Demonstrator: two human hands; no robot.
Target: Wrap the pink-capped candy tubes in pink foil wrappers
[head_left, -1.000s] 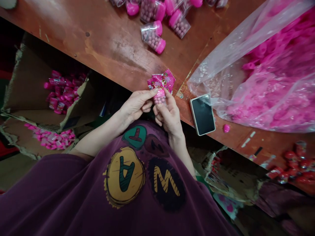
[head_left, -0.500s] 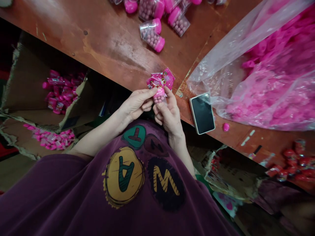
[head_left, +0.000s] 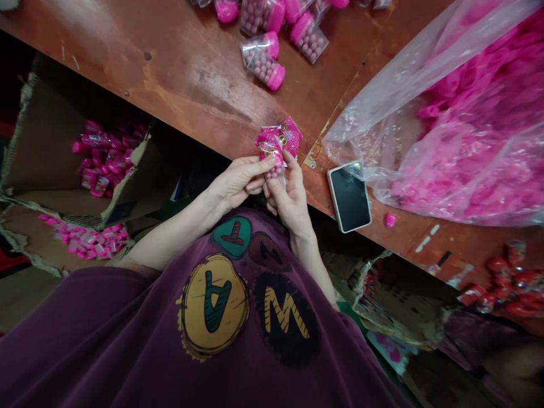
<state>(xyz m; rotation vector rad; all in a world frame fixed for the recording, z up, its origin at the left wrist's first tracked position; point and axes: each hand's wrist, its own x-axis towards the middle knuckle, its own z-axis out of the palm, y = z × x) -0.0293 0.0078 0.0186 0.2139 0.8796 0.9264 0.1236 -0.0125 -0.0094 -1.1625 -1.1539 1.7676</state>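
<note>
Near the table's edge, a small clear jar of pink balls [head_left: 274, 172] is held between my two hands. My left hand [head_left: 238, 178] is closed, its thumb pressing a shiny pink printed wrapper [head_left: 271, 146] against the jar's upper end. From the other side, my right hand [head_left: 291, 198] grips the jar between thumb and index finger. Just beyond my fingertips, pink printed packets [head_left: 291, 133] lie on the table, partly overlapped by the wrapper. The jar's cap is mostly hidden.
More pink-capped jars [head_left: 266, 65] lie on the wooden table [head_left: 191, 102]. To the right are a phone [head_left: 350, 197], a loose pink cap [head_left: 390, 220], a plastic bag of pink pieces [head_left: 459, 158] and red packages [head_left: 505, 280]. Cardboard boxes [head_left: 55, 141] below hold pink items.
My left thumb has moved slightly down along the jar. The shiny pink wrapper now covers the cap, which showed before. My right hand has shifted a little downward and left.
</note>
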